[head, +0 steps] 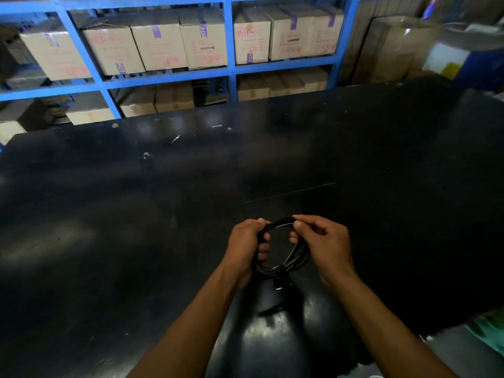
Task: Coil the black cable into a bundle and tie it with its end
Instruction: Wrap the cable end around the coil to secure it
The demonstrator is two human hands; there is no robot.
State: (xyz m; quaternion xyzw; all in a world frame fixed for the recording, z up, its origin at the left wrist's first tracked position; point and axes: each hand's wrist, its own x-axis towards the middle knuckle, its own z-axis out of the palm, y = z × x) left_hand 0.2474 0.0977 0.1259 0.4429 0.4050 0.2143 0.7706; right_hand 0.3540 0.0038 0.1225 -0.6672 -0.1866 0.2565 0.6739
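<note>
Two bare hands hold one coiled thin black cable (296, 255) above a dark glossy desk (136, 214).

We count two hands and one cable, wound into several loops we cannot number. The left hand (246, 248) has its grip closed around the coil's left side; the right hand (324, 241) pinches the top of the loop between thumb and forefinger. One black connector end (279, 281) hangs at the bottom of the coil. Behind the desk we see one blue metal shelving rack (230, 50) with at least seven brown cardboard boxes (203, 39) on its upper shelf.
</note>
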